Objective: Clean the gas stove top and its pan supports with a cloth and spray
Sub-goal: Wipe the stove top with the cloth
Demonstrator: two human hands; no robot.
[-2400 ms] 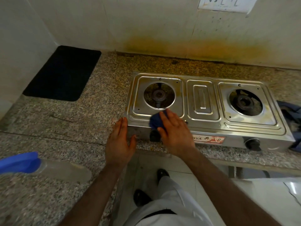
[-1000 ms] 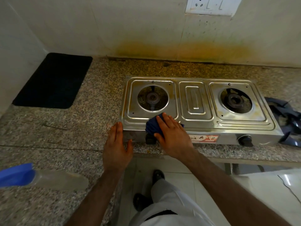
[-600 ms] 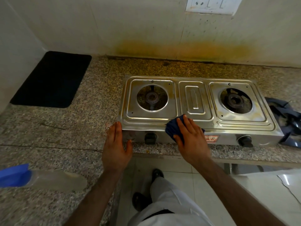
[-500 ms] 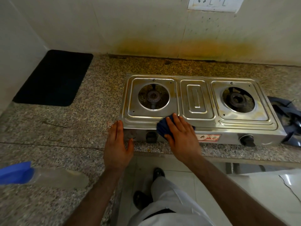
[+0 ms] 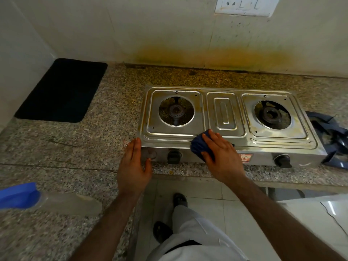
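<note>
Right hand (image 5: 222,157) presses cloth (image 5: 199,146) flat on stove (image 5: 282,142) front lip; left hand (image 5: 134,164), fingers straight, braces its corner (advise firm overlapping strokes).

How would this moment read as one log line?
right hand presses blue cloth on stove front edge | left hand braces stove corner

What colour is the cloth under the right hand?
Dark blue cloth, pressed on the stove's front edge by the right hand; head view.

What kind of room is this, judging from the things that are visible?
Most likely a home kitchen: a two-burner gas stove sits on a speckled stone counter, a switch plate is on the wall, with yellowish stains behind the stove.
</note>
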